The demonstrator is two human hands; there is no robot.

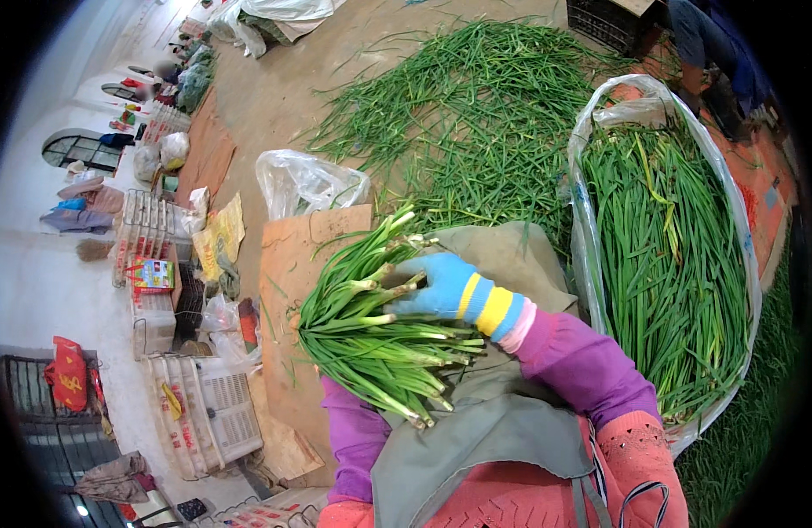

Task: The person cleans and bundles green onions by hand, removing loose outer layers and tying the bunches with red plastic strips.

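A bunch of long green leafy stalks with pale root ends (373, 330), like garlic chives or green garlic, fans out above my lap. My left hand (295, 322) is mostly hidden behind the bunch at its left side, where the leaves draw together; only a bit of it shows. My right hand (432, 284), in a blue knitted glove with yellow bands, lies at the pale ends, its fingers around some stalks. A grey-green apron (485, 429) covers my lap beneath. Right of me, a clear plastic liner (581, 165) surrounds packed green stalks (663, 264).
Loose green leaves (485, 99) cover the floor ahead. A brown board (294, 277) and a clear plastic bag (307, 178) lie at left front. White plastic crates (208, 402) line the left side. Another person's arm (693, 66) shows at upper right, near a black crate (604, 26).
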